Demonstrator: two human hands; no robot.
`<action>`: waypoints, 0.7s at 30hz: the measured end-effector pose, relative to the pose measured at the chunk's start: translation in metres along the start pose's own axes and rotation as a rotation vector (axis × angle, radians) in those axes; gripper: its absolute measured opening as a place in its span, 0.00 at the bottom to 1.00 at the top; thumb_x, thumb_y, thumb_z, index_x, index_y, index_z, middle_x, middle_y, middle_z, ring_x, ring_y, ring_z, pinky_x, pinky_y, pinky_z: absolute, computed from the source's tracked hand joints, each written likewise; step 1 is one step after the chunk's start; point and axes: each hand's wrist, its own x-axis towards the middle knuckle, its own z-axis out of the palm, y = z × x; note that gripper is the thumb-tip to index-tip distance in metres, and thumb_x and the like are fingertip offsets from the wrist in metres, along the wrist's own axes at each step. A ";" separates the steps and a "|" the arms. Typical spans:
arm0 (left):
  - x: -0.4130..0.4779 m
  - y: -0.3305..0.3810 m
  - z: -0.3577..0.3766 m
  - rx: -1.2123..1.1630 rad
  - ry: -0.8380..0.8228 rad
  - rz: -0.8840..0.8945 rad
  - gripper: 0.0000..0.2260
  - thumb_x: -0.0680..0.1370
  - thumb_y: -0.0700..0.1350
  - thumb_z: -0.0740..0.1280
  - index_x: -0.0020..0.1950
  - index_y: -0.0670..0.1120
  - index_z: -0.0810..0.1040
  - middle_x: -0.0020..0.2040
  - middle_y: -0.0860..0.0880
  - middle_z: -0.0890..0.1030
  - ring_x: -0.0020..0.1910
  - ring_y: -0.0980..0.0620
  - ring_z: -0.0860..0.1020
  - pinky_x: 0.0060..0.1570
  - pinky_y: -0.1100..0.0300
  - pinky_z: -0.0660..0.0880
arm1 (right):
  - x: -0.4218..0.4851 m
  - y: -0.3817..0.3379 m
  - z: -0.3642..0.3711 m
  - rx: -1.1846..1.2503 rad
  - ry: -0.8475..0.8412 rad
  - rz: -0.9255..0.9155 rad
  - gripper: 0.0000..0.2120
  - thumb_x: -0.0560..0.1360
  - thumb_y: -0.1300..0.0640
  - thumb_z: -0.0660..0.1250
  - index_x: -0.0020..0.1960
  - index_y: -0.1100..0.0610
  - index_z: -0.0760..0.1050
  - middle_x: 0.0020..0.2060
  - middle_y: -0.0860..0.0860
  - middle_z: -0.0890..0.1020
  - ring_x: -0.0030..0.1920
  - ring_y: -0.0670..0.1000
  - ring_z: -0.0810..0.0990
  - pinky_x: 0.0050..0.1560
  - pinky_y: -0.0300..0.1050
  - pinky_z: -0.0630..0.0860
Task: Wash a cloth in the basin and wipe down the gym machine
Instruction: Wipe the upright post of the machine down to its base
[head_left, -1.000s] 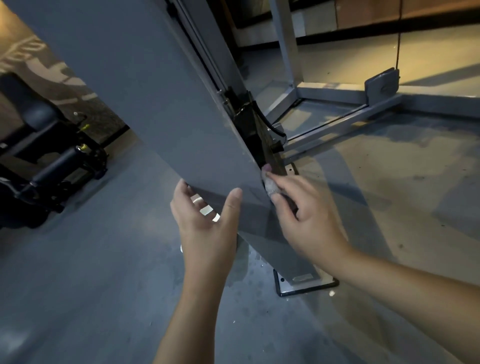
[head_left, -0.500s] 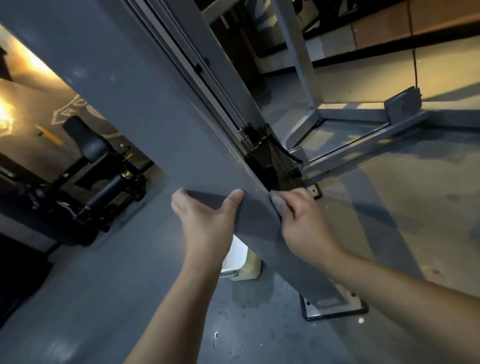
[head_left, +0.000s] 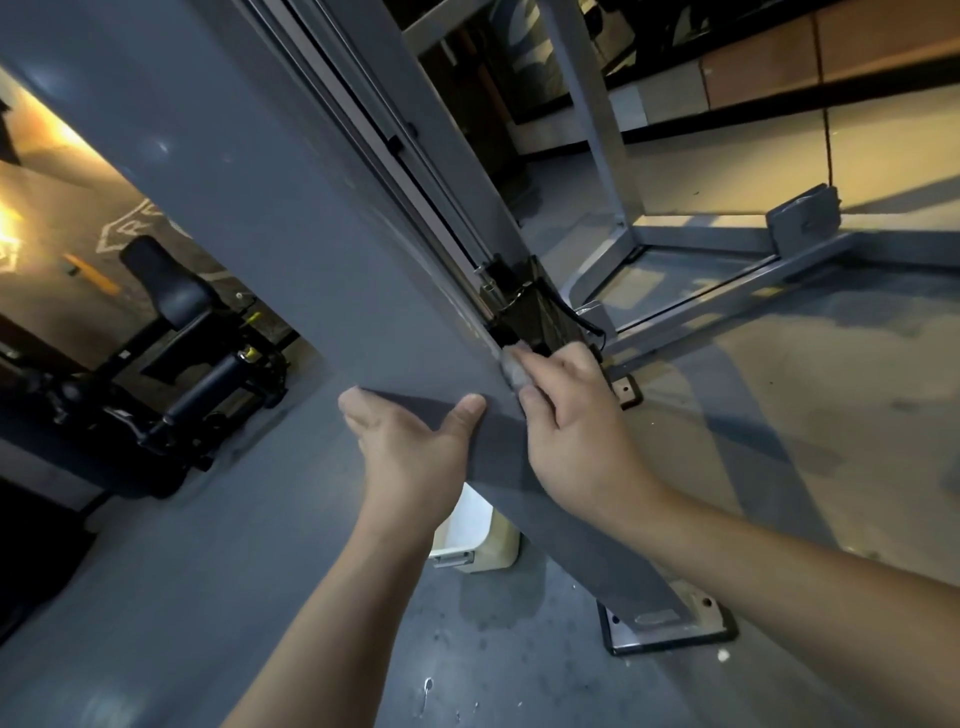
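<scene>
Meanwhile, a cloth (head_left: 514, 370) is pinched by the right hand (head_left: 574, 415) against the column (head_left: 291, 249). Beside it, the column's edge is gripped by the left hand (head_left: 415, 447).

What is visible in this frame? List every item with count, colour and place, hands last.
gym machine panel: one, grey, slanting from top left to its foot at lower right
floor plate: one, silver, under the panel's foot
weight stack: one, black, behind the panel's right edge
cloth: one, pale grey, on the panel's right edge
basin: one, white, on the floor behind the panel, partly hidden
bench machine: one, black, at left
frame: one, grey, at upper right
left hand: grips the panel's left edge
right hand: presses the cloth against the edge
</scene>
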 end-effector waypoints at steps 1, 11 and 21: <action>-0.001 -0.001 0.000 0.007 -0.003 0.001 0.28 0.75 0.49 0.77 0.59 0.48 0.58 0.63 0.52 0.62 0.67 0.52 0.65 0.69 0.57 0.65 | -0.009 0.007 -0.002 0.000 -0.012 -0.036 0.17 0.84 0.61 0.60 0.72 0.57 0.74 0.48 0.50 0.68 0.46 0.45 0.72 0.54 0.29 0.70; -0.001 -0.001 0.002 0.040 0.024 -0.024 0.29 0.74 0.50 0.78 0.60 0.49 0.58 0.67 0.46 0.66 0.69 0.47 0.68 0.72 0.45 0.68 | 0.005 -0.006 -0.007 0.042 -0.027 -0.089 0.16 0.84 0.64 0.62 0.71 0.59 0.76 0.48 0.49 0.69 0.46 0.44 0.73 0.53 0.27 0.68; 0.000 0.006 -0.002 0.055 0.007 -0.055 0.29 0.74 0.50 0.78 0.58 0.48 0.58 0.67 0.44 0.68 0.67 0.47 0.71 0.71 0.46 0.70 | 0.009 -0.012 -0.011 0.037 -0.056 -0.135 0.13 0.82 0.66 0.61 0.64 0.63 0.78 0.48 0.51 0.70 0.46 0.49 0.74 0.51 0.34 0.72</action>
